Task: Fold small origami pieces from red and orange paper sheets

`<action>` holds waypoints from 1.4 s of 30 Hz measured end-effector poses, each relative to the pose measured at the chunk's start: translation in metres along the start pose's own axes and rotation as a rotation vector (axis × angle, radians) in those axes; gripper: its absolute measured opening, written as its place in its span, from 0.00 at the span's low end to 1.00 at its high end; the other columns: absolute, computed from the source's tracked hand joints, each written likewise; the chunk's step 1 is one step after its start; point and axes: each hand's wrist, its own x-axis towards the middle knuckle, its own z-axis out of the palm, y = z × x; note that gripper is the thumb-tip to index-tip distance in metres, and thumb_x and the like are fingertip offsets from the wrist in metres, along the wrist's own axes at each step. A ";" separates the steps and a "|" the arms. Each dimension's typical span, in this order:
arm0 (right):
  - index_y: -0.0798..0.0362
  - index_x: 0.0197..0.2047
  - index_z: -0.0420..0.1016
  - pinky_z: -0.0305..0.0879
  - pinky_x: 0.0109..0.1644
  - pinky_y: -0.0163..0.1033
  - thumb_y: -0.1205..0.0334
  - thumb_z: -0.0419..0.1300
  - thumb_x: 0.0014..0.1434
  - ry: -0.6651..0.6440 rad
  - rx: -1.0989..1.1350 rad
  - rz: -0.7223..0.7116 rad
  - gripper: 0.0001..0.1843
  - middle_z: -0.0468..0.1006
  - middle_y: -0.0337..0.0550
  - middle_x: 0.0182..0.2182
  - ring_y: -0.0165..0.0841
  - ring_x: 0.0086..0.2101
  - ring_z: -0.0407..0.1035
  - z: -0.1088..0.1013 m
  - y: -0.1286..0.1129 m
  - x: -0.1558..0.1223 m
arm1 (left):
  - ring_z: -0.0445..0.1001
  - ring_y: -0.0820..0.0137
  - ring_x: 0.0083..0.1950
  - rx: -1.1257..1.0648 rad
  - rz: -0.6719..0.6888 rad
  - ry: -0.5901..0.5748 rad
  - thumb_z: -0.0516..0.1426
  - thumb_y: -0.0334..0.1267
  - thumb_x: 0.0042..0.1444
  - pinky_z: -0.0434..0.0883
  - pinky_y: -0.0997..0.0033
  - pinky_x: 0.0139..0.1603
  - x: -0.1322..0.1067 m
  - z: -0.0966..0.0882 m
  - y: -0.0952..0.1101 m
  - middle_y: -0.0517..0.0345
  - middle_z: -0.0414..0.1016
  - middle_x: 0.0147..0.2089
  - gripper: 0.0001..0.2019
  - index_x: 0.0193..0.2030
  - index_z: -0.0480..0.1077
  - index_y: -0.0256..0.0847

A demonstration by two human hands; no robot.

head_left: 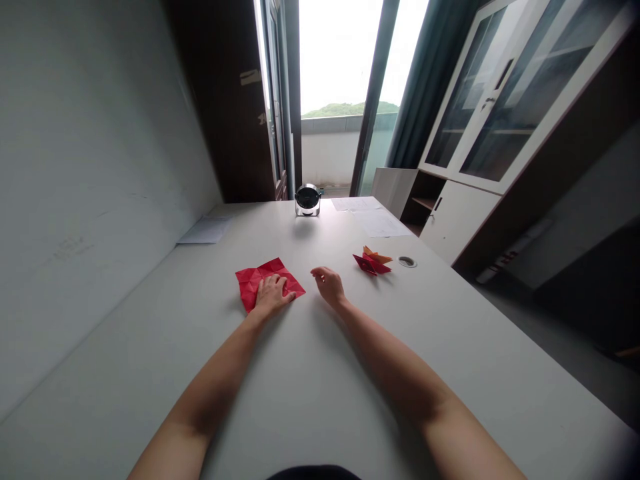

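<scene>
A creased red paper square (pixel 260 277) lies flat on the white table (pixel 310 373). My left hand (pixel 273 295) rests on its near corner, fingers spread flat on the paper. Just to the right of the paper, my right hand (pixel 327 283) hovers off it with fingers loosely curled and nothing in them. Further right lie a folded red paper shape (pixel 371 265) and a folded orange one (pixel 376 255), touching each other.
A small black and clear device (pixel 307 199) stands at the table's far end. White sheets lie at the far right (pixel 373 217) and far left (pixel 205 229). A round cable hole (pixel 407 262) is beside the folded shapes. A wall runs along the left; cabinets stand at the right.
</scene>
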 end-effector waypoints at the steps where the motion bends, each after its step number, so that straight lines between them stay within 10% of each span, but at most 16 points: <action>1: 0.49 0.39 0.78 0.66 0.45 0.40 0.69 0.52 0.59 0.082 -0.036 0.027 0.14 0.79 0.43 0.37 0.36 0.37 0.70 -0.008 0.005 0.005 | 0.59 0.54 0.65 0.008 -0.025 -0.014 0.55 0.56 0.59 0.51 0.50 0.67 0.002 -0.001 -0.008 0.47 0.65 0.62 0.23 0.56 0.68 0.46; 11: 0.54 0.44 0.76 0.52 0.54 0.53 0.66 0.51 0.58 0.416 -0.616 0.338 0.14 0.70 0.55 0.48 0.49 0.51 0.58 -0.088 0.065 0.018 | 0.66 0.57 0.60 -0.012 -0.118 0.210 0.49 0.31 0.62 0.49 0.46 0.68 0.009 -0.008 -0.044 0.47 0.73 0.56 0.15 0.50 0.72 0.45; 20: 0.54 0.48 0.76 0.51 0.54 0.52 0.63 0.54 0.58 0.313 -0.689 0.412 0.16 0.72 0.55 0.45 0.47 0.49 0.60 -0.084 0.079 0.015 | 0.62 0.54 0.63 0.012 -0.038 0.223 0.58 0.44 0.58 0.50 0.47 0.68 0.005 -0.009 -0.024 0.46 0.70 0.60 0.16 0.53 0.71 0.46; 34: 0.52 0.41 0.75 0.61 0.41 0.39 0.66 0.54 0.58 0.182 -0.462 0.389 0.11 0.78 0.49 0.39 0.39 0.39 0.69 -0.078 0.082 0.015 | 0.60 0.51 0.65 0.062 -0.265 0.326 0.48 0.27 0.60 0.47 0.37 0.68 0.006 -0.008 -0.055 0.41 0.68 0.61 0.21 0.57 0.70 0.41; 42: 0.48 0.41 0.76 0.61 0.41 0.37 0.65 0.56 0.58 -0.008 -0.348 0.233 0.10 0.79 0.43 0.38 0.36 0.38 0.70 -0.050 0.052 0.010 | 0.60 0.57 0.66 -0.004 0.083 0.275 0.51 0.29 0.57 0.46 0.49 0.72 0.004 -0.017 -0.010 0.49 0.67 0.63 0.24 0.61 0.67 0.44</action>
